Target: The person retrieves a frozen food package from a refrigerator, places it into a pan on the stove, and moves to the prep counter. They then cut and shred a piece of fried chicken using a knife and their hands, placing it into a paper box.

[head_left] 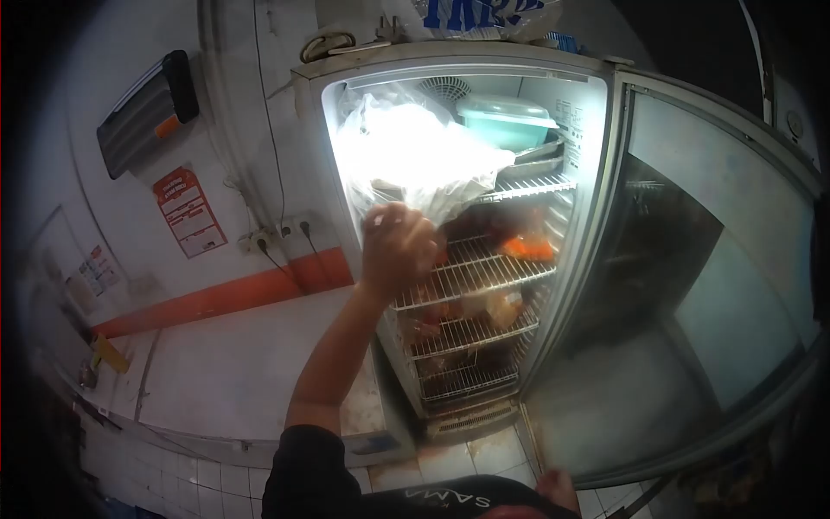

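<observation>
My left hand [399, 249] is raised at the opening of a lit upright fridge, its fingers closed on the lower edge of a clear plastic bag [467, 169]. Glare whitens much of the bag, and its contents cannot be made out. It lies at the upper shelf [540, 185], beside a lidded teal container [506, 123]. Part of my right hand [558, 486] shows at the bottom, near the lower edge of the open glass door [605, 372]; its fingers are not clear.
Lower wire shelves [471, 275] hold orange and pale bagged items. The door stands open to the right. A pale, flat-topped surface [233, 372] is left of the fridge. Cables hang on the wall, and a printed plastic bag [484, 19] rests on top of the fridge.
</observation>
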{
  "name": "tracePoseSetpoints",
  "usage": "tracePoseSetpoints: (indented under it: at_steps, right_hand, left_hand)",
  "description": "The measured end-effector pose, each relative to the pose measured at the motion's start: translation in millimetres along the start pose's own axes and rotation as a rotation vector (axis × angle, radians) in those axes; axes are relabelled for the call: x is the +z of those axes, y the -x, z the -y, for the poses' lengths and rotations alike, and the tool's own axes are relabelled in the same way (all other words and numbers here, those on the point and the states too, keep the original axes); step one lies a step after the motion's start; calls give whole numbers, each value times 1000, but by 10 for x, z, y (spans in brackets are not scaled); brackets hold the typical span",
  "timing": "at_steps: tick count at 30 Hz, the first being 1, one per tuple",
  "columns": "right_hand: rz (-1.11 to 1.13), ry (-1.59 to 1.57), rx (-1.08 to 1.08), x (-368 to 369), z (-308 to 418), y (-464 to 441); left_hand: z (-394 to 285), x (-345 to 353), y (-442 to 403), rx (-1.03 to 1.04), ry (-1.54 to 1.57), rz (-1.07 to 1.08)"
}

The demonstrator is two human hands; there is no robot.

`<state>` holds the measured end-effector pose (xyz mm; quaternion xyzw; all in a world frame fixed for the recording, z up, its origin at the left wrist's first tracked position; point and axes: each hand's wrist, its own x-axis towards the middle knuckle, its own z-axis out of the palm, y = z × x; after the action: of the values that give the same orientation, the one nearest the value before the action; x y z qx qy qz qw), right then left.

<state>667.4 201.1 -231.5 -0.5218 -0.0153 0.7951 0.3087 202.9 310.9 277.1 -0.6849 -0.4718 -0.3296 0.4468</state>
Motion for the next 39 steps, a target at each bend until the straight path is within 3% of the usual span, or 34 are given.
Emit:
tracePoseSetpoints:
  at_steps: [1, 2, 3, 4, 5, 7, 8, 9, 10, 11, 12, 13, 14, 15, 16, 17, 19, 21, 23, 25, 28, 30, 32, 35, 37, 39]
  right_hand:
    - [141, 111, -40, 631, 260, 97]
    - [180, 250, -221, 1184, 538, 140]
    - [410, 190, -423, 1792, 836, 350]
    - [417, 334, -642, 2396, 1178, 675]
    - [433, 287, -795, 3020, 1451, 1031]
    - [697, 432, -1295, 4009, 1809, 1822]
    - [731, 426, -1348, 4387, 1848, 2233]
    - [825, 561, -1554, 4714, 1812, 2737]
    - [1020, 620, -1657, 5010, 1833, 2865]
    - [961, 896, -2127, 5332, 1855, 2982]
    - [1092, 944, -2131, 5642, 1826, 3035]
    - [1168, 1036, -2189, 5945, 1791, 3040]
    - [1046, 1335, -2113, 6230, 1844, 2976]
    - [992, 1561, -2293, 6511, 1980, 2766]
    - [915, 1795, -2470, 6681, 2048, 2603]
    - [930, 1798, -2467, 6693, 2014, 2581]
    - [223, 1790, -2452, 6705, 1926, 2560]
    - [128, 1883, -2449, 6647, 1882, 2565]
    - [24, 1971, -2445, 6636, 1817, 2638]
    - [-179, 2041, -2365, 6687, 1743, 2703]
    - [-116, 1934, -2485, 6775, 1763, 2720]
    - [-203, 2004, -2478, 6796, 1749, 2754]
    - [-300, 2071, -2468, 6835, 1760, 2729]
    - [-258, 2026, -2493, 6926, 1790, 2619]
    - [-216, 1884, -2403, 6984, 1815, 2684]
    - [-304, 2055, -2359, 7055, 1864, 2825]
  left_hand:
    - [-12, 4, -54, -2, -9, 1]
    - [-12, 14, -112, 40, 137, 31]
    - [-27, 17, -169, 77, 285, 62]
    - [-88, -6, -235, -30, 248, -84]
    - [-112, -25, -303, -137, 206, -230]
    - [106, 71, -319, -429, 289, -411]
    - [138, 41, -272, -640, 324, -192]
    - [177, 14, -229, -844, 355, 29]
    - [211, 58, -146, -847, 346, 25]
    - [253, 141, -31, -586, 224, 53]
    - [280, 179, 48, -327, 102, 85]
    - [283, 182, 67, -331, 95, 88]
    - [264, 196, 81, -234, 32, 34]
    - [232, 207, 108, -138, -30, -19]
    - [163, 116, 68, -358, 101, 45]
    - [219, 114, 94, -366, 96, 45]
    - [363, 114, 106, -490, 128, -157]
    - [336, 92, 129, -513, 104, -192]
    - [251, 41, 103, -538, -72, -15]
    - [255, 63, 146, -520, -76, -59]
    - [289, 93, 198, -476, -61, -129]
    - [288, 109, 227, -470, -33, -158]
    - [292, 114, 212, -383, 48, -50]
    - [217, 175, 205, -296, 12, -54]
    - [183, 219, 214, -310, 4, -49]
    - [171, 248, 211, -327, -8, -46]
